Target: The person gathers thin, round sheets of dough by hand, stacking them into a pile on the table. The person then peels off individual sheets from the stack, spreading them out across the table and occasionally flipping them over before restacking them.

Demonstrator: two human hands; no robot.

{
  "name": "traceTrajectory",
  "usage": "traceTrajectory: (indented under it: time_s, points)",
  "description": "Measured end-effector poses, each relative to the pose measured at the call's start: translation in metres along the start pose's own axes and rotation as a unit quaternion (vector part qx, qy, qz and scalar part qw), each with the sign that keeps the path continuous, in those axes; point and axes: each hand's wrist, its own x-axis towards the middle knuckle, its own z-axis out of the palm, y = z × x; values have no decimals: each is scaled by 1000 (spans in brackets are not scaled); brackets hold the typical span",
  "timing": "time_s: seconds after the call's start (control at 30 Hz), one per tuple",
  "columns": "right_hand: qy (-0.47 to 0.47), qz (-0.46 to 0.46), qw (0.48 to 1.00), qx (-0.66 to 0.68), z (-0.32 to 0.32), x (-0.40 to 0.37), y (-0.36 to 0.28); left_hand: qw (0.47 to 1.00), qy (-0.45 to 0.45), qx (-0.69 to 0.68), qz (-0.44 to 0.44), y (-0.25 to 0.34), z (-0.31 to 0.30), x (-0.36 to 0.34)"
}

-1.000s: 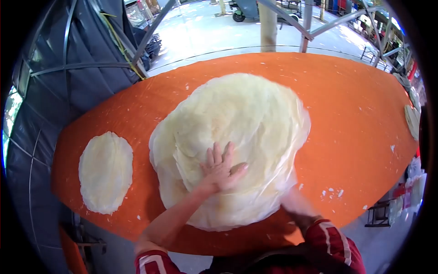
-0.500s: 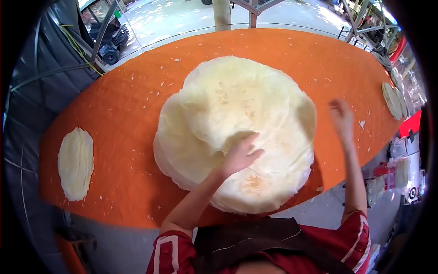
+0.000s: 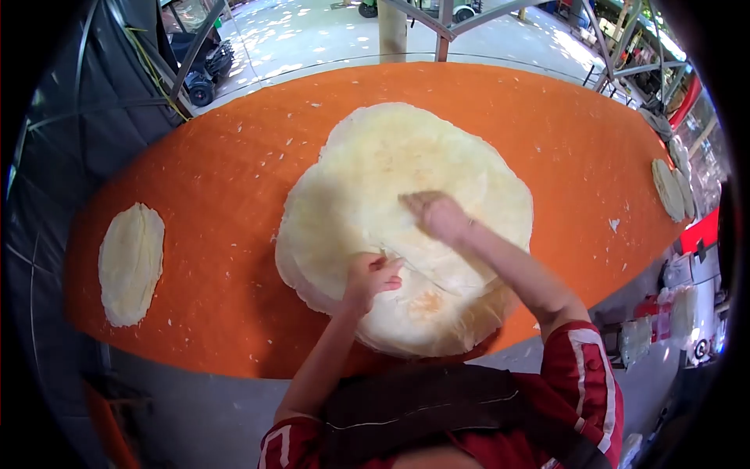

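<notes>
A stack of large, thin, pale flatbreads (image 3: 430,148) lies in the middle of the orange table. The near edge of the top sheet crosses the stack, with browned spots on the flatbread below it (image 3: 426,305). My left hand (image 3: 370,280) is closed at that near edge, fingers curled with the thumb toward the index finger, pinching the sheet. Over the middle of the top sheet is my right hand (image 3: 441,217), its fingers drawn together and smeared by motion.
A folded flatbread (image 3: 131,266) lies at the left end of the orange table (image 3: 211,258). More folded flatbreads (image 3: 668,190) lie at its right end. Pale crumbs are scattered over the surface. Beyond the far edge stand a post (image 3: 393,35) and metal bars.
My right hand has swung in from the right side of the table to over the stack. My left hand has shifted slightly left and down, its fingers now curled. The top sheet lies flatter.
</notes>
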Motion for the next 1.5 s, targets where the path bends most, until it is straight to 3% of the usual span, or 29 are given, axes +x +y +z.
traceTrajectory:
  time_s: [0.07, 0.13, 0.2, 0.27, 0.33, 0.4, 0.43, 0.53, 0.7, 0.8, 0.83, 0.9, 0.93, 0.97, 1.0, 1.03, 1.13, 1.17, 1.2, 1.23, 1.27, 1.33, 1.4, 1.43, 1.47, 1.5]
  points:
    - [66, 82, 992, 63, -66, 22, 28, 1000, 5, -22, 9, 2, 1, 7]
    - [46, 172, 978, 108, -160, 35, 22, 999, -2, -45, 8, -3, 5, 16]
    - [36, 121, 991, -37, -192, 23, 9, 995, -33, -55, 75, -14, 3, 23]
    - [16, 91, 985, -148, -188, 3, -19, 988, -69, -79, 112, -18, 0, 25]
    - [0, 70, 978, -195, -134, -29, -37, 979, -113, -117, 123, -17, -1, 27]
    - [-113, 164, 977, -74, -89, -46, -53, 983, -97, -111, 112, -14, 3, 29]
    - [-80, 183, 980, -14, -72, -52, -55, 985, -88, -107, 106, -13, 5, 30]
    - [22, 210, 977, -24, -66, -45, -72, 995, 4, -103, -4, -15, 13, 37]
    - [29, 255, 963, 77, -54, -53, -102, 992, 80, -94, -11, -10, 20, 41]
    - [48, 226, 973, 12, -56, -43, -109, 991, 91, -101, -9, -12, 22, 40]
    - [59, 175, 982, -50, -47, -44, -97, 991, 93, -100, -4, -12, 23, 41]
    - [-82, 276, 948, 135, -75, -36, -69, 985, 84, -149, -21, -10, 23, 42]
    - [-95, 247, 957, 117, -93, -36, -38, 981, 79, -174, -31, -10, 21, 42]
    - [-92, 288, 940, 159, -121, -32, -20, 981, 75, -176, -8, -13, 21, 44]
    - [19, 245, 966, 87, -146, -27, -16, 981, 71, -181, 14, -17, 20, 46]
    - [11, 214, 977, -6, -175, -23, -26, 980, 67, -185, 35, -20, 19, 47]
    - [31, 143, 987, -66, -176, -25, -60, 981, 80, -171, 36, -20, 13, 46]
    - [2, 157, 988, -13, -166, -29, -53, 982, 79, -166, 30, -20, 9, 46]
    - [-88, 218, 972, 17, -164, -30, -32, 984, 80, -160, 24, -21, 3, 45]
    - [-175, 280, 943, 47, -169, -29, 0, 985, 80, -151, 17, -23, -2, 42]
    - [-201, 356, 911, 51, -179, -26, 39, 986, 91, -140, 16, -25, -5, 40]
    - [-41, 347, 901, 256, -227, -38, 112, 988, 106, -114, 16, -26, -4, 38]
    - [89, 395, 910, 89, -282, -25, 149, 988, 106, -116, 16, -27, -4, 37]
    - [96, 335, 937, -5, -315, -9, 116, 987, 109, -119, 13, -27, -4, 37]
    - [28, 353, 932, -72, -338, 9, 73, 987, 99, -124, 22, -26, -5, 36]
    - [33, 334, 942, -30, -324, 9, 58, 987, 89, -130, 30, -26, -7, 35]
